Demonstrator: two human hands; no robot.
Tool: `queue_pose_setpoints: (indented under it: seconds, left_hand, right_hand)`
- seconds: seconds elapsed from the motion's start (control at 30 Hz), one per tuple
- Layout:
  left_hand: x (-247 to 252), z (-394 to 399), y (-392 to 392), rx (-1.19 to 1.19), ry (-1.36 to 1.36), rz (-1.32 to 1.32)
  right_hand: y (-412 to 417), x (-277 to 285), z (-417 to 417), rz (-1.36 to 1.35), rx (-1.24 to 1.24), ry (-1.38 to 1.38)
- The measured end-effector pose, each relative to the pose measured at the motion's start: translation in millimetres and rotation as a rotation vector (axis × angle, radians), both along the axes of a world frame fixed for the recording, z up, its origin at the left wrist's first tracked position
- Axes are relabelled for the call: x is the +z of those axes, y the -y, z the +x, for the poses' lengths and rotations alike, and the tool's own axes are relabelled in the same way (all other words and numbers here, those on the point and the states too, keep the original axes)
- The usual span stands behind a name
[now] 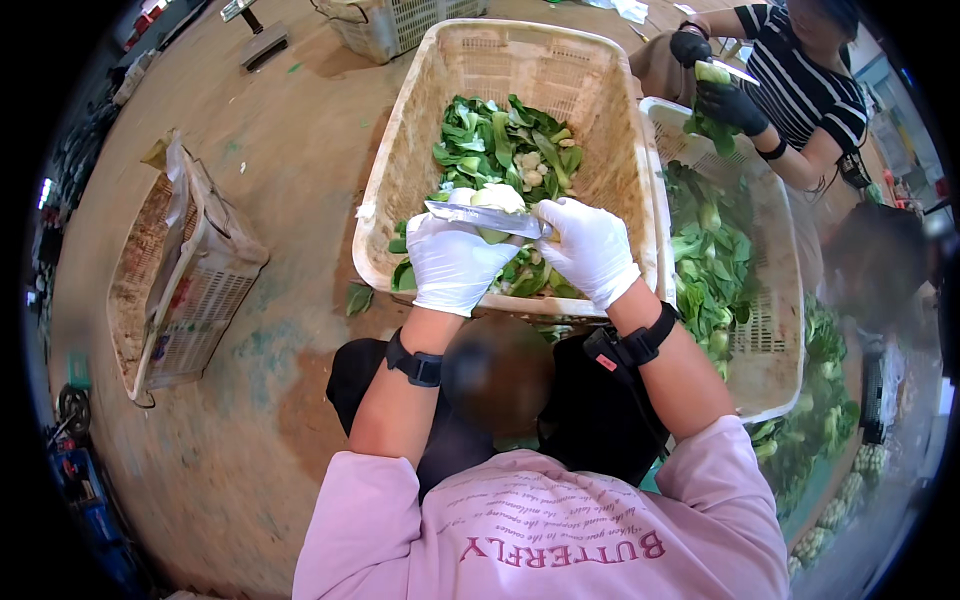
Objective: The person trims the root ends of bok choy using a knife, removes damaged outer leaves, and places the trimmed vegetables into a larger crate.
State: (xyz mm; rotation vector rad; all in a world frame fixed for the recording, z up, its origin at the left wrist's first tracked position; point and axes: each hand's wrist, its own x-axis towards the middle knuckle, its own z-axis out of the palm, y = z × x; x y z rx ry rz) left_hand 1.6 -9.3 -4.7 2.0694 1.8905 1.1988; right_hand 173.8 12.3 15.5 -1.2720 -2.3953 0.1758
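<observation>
My left hand [461, 262], in a white glove, grips a pale vegetable head [499, 197]; most of its lower part is hidden by the fingers and the blade. My right hand [589, 244], gloved too, holds a knife [487, 217] by its handle. The broad blade lies across the vegetable, pointing left over my left hand. Both hands are above the near end of a stained plastic crate [367, 247]. Down inside it lie loose green leaves [480, 142] and pale cut chunks [531, 169].
A second crate [780, 382] of leafy greens [709, 247] adjoins on the right. Behind it a person in black gloves [727, 105] holds a green vegetable and a knife [739, 71]. Another crate [202, 292] stands left on the floor, a scale [262, 45] farther back.
</observation>
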Motion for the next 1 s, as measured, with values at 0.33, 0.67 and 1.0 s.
queue_pose_setpoints:
  seconds: [0.33,0.67,1.0]
  left_hand:
    - [3,6,-4,0.026,0.044,-0.155]
    - [-3,10,-9,0.139,0.000,-0.101]
    - [14,-3,-1,0.004,0.098,0.171]
  right_hand:
    - [-20,-12,7,-0.335,-0.264,0.049]
    - [-31,-26,17,-0.461,-0.400,0.170]
    - [-13,1,9,-1.131,-0.140,-0.925]
